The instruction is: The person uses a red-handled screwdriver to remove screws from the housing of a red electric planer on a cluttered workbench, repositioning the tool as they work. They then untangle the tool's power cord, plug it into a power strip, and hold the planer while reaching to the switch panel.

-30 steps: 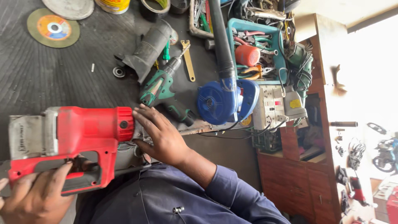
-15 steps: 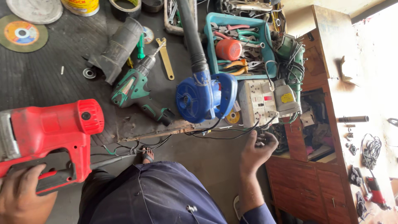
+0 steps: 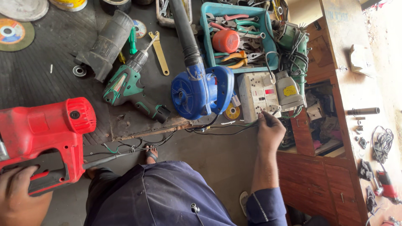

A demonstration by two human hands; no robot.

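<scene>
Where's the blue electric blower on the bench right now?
In the head view, the blue electric blower lies at the bench's middle, near its front edge, between the green cordless drill and the white socket board, below the teal tool tray.

clothing: dark navy workwear [image 3: 167, 196] | cuff: striped, apparently | footwear: sandals [image 3: 151, 154]

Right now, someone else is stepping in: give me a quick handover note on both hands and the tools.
Left hand: gripping the handle of the red power tool, held off the bench edge.
Right hand: fingers on thin wires at the white socket board.
Blue blower and green drill lie on the bench.
Done: red tool in hand.
Left: wires not visibly seated in the board.
</scene>
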